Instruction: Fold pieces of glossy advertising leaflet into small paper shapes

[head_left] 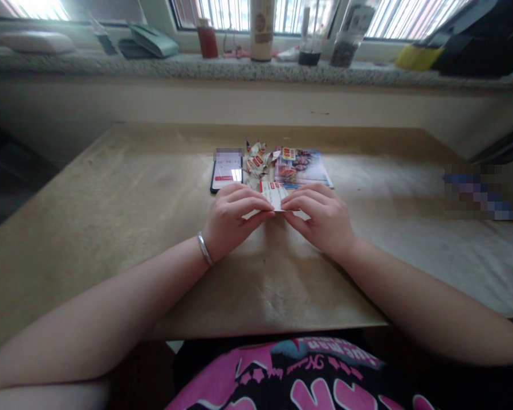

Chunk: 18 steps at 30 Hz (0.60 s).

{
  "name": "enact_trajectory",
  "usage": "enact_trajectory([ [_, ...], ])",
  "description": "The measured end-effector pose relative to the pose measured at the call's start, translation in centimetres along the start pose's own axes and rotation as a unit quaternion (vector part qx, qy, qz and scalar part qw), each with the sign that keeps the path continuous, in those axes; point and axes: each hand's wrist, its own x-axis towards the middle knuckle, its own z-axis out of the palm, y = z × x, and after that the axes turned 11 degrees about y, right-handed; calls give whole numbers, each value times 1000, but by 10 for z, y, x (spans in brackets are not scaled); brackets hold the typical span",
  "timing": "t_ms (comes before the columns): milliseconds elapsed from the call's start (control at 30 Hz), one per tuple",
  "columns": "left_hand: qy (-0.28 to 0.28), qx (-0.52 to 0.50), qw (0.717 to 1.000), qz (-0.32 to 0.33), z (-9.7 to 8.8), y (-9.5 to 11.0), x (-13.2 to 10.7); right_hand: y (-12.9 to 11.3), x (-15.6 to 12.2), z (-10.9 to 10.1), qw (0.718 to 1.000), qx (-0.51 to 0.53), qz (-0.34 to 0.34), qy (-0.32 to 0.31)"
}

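My left hand [231,219] and my right hand [320,216] rest together on the wooden table [111,228], both with fingers curled and pinching a small piece of printed paper [275,195], white with red marks. A silver bangle circles my left wrist. Just beyond the paper lies a heap of folded paper pieces [259,162]. To its right is a colourful leaflet [303,168], and to its left a phone [226,172] with its screen lit.
A stone windowsill [239,68] runs along the back with a red cup [207,40], a tall bottle [262,31], jars and a teal pouch [154,40]. A blurred patch sits at the table's right edge. Dark things stand at the far right.
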Motion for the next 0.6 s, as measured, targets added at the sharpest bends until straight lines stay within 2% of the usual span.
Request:
enact_trajectory([
  [267, 16, -29, 999, -9, 0, -5, -2, 9, -2, 2, 998, 56, 9, 24],
  [600, 32, -43, 999, 8, 1, -6, -2, 8, 0, 1, 996, 90, 5, 27],
])
